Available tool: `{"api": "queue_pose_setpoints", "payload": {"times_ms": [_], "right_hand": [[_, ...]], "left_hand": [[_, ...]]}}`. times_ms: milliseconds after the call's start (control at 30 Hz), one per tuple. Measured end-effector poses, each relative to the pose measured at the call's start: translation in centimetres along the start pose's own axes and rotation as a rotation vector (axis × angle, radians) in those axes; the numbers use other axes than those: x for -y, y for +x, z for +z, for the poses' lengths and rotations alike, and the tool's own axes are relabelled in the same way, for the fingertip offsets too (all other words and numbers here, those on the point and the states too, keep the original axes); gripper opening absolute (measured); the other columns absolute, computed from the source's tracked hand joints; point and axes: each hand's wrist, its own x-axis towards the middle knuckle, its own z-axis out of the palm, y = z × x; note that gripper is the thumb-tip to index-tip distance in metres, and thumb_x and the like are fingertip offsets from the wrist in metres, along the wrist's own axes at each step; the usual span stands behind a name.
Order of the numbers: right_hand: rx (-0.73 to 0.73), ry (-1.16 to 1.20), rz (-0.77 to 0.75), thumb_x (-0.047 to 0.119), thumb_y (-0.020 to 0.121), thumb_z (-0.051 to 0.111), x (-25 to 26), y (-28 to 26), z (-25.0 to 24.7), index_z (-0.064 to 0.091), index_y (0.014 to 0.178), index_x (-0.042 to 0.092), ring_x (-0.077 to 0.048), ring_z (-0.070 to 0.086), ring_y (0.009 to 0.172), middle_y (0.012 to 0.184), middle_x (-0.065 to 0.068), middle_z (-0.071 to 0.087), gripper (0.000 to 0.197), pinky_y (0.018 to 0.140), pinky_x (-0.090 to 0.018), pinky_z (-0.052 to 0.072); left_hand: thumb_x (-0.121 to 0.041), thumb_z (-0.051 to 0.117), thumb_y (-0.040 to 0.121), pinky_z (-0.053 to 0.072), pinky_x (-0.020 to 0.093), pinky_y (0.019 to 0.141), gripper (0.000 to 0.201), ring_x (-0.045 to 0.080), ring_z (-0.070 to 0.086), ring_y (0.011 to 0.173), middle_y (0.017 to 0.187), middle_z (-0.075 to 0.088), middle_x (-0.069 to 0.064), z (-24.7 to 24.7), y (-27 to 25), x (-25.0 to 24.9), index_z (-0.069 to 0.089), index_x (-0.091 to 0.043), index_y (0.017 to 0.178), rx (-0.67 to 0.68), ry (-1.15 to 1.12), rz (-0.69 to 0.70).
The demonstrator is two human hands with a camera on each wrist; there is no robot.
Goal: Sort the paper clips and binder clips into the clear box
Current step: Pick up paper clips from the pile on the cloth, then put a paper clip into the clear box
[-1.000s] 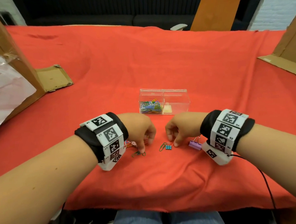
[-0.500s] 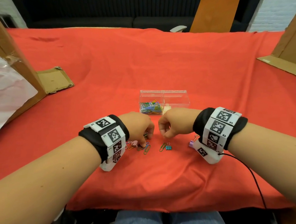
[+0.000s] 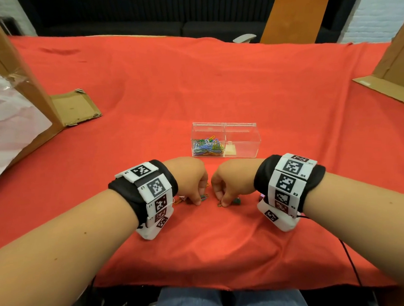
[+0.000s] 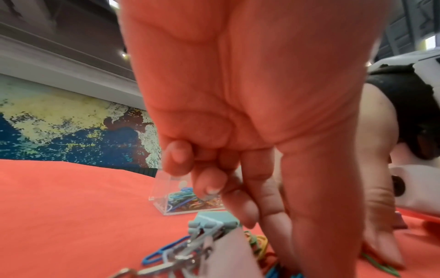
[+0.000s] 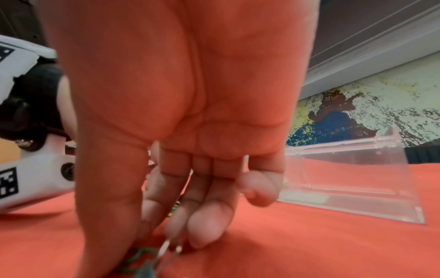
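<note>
The right hand has its fingertips pressed down to the cloth, thumb and forefinger closing in a grip on a green paper clip that lies beside a small teal binder clip; I'd say it is pinching the paper clip, though blur keeps me from being sure it has left the cloth. The left hand works the same way just beside it, fingers curled down into a loose tangle of coloured paper clips, seemingly picking one out; its grip on any single clip I cannot tell. A pale green binder clip sits close under that wrist.

Just beyond both hands on the red-covered counter stands the clear box, its left compartment already heaped with paper clips and the right nearly bare. Keeping the pile so near the box probably makes each transfer short. Cardboard flaps lie well off to the sides.
</note>
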Motion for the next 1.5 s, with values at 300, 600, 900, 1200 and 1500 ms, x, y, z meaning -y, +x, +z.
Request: {"api": "queue_pose_setpoints", "payload": {"times_ms": [300, 600, 900, 1200, 1500], "right_hand": [[-0.143, 0.058, -0.025, 0.033, 0.072, 0.078, 0.4, 1.0, -0.2, 0.059, 0.115, 0.021, -0.015, 0.05, 0.08, 0.089, 0.008, 0.054, 0.048, 0.065, -0.027, 0.038], [-0.072, 0.063, -0.021, 0.035, 0.068, 0.081, -0.4, 0.6, -0.2, 0.062, 0.111, 0.021, -0.015, 0.052, 0.08, 0.086, 0.008, 0.053, 0.049, 0.061, -0.025, 0.038], [-0.097, 0.091, 0.016, 0.029, 0.07, 0.08, -0.5, 0.1, 0.2, 0.059, 0.106, 0.02, -0.015, 0.051, 0.075, 0.071, 0.013, 0.047, 0.042, 0.053, -0.02, 0.033], [-0.116, 0.14, 0.025, 0.027, 0.076, 0.075, -1.5, 0.1, 0.0, 0.07, 0.087, 0.018, -0.013, 0.058, 0.066, 0.073, 0.003, 0.067, 0.015, 0.056, -0.019, 0.039], [-0.614, 0.235, 0.16, 0.026, 0.077, 0.074, -3.8, 0.7, -4.3, 0.071, 0.091, 0.012, -0.016, 0.052, 0.073, 0.073, 0.002, 0.057, 0.02, 0.064, -0.022, 0.034]], "left_hand": [[-0.038, 0.078, 0.068, 0.034, 0.025, 0.054, 0.029, 0.022, 0.065, 0.089, 0.097, 0.07, 0.004, 0.3, -0.5, 1.5, 0.068, -0.019, 0.087, -0.082, 0.03, -0.035], [-0.029, 0.074, 0.073, 0.036, 0.018, 0.049, 0.021, 0.018, 0.063, 0.075, 0.1, 0.07, 0.008, 0.4, -0.5, 0.7, 0.072, -0.017, 0.09, -0.03, -0.034, -0.003], [-0.019, 0.07, 0.074, 0.035, 0.018, 0.05, 0.009, 0.014, 0.055, 0.073, 0.093, 0.069, 0.003, -0.4, -0.5, 0.2, 0.068, -0.024, 0.081, -0.047, 0.001, 0.028], [-0.022, 0.072, 0.076, 0.044, 0.023, 0.065, 0.015, 0.009, 0.056, 0.069, 0.077, 0.069, -0.006, -2.1, -0.6, 0.4, 0.075, -0.019, 0.091, -0.166, -0.058, 0.005], [-0.025, 0.069, 0.077, 0.044, 0.029, 0.072, 0.013, 0.023, 0.065, 0.092, 0.093, 0.072, 0.0, -4.9, 0.5, 1.3, 0.074, -0.021, 0.088, -0.585, -0.158, -0.172]]}}
